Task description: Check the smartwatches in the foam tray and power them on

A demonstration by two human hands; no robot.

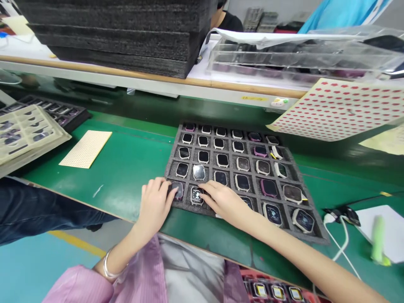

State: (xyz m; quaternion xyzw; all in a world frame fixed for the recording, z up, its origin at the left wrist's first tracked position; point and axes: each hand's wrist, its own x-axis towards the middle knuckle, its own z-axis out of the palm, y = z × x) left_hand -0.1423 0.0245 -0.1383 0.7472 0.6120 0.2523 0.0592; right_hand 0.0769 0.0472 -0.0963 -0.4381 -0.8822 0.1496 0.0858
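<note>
A grey foam tray point(225, 215) holds rows of square smartwatches, some with purple cases and some with pale ones. My left hand point(154, 204) is at its near left corner, fingers curled and thumb against a purple-edged smartwatch point(178, 190) with a dark screen. In the neighbouring compartment lies a pale smartwatch point(196, 196) with a lit face. The bent fingertips and thumb of my right hand point(225, 202) close on its upper and right edges. Another pale smartwatch point(199, 172) behind it has a bright screen. My right hand and forearm partly cover the front row.
Stacked black foam point(126, 38) and clear plastic trays point(261, 59) stand on the shelf above. Left are a cream parts tray point(28, 130) and a sticker sheet point(86, 148). White cables point(344, 237) lie at right. A red tray point(271, 288) sits below the table edge. People are nearby.
</note>
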